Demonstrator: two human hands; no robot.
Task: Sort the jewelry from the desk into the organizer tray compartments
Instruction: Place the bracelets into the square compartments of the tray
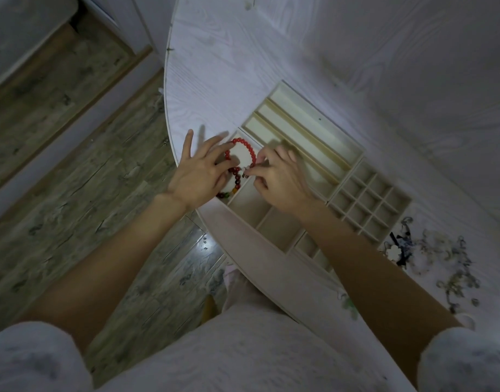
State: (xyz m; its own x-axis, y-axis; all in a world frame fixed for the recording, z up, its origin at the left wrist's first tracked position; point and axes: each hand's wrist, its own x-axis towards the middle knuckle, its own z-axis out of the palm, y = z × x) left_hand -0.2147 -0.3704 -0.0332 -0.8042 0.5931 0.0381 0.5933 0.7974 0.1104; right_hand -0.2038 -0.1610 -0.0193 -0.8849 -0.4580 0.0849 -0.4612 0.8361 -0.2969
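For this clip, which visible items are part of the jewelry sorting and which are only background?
Part of the job:
- red bead bracelet, pinched by the right hand, left hand beside it
- organizer tray
- unsorted jewelry pile on the desk

Background:
- wood-pattern floor
- person's light clothing

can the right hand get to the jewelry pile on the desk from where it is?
Probably yes. The right hand pinches the red bead bracelet over the organizer tray; the jewelry pile lies uncovered beside the tray, on that arm's side.
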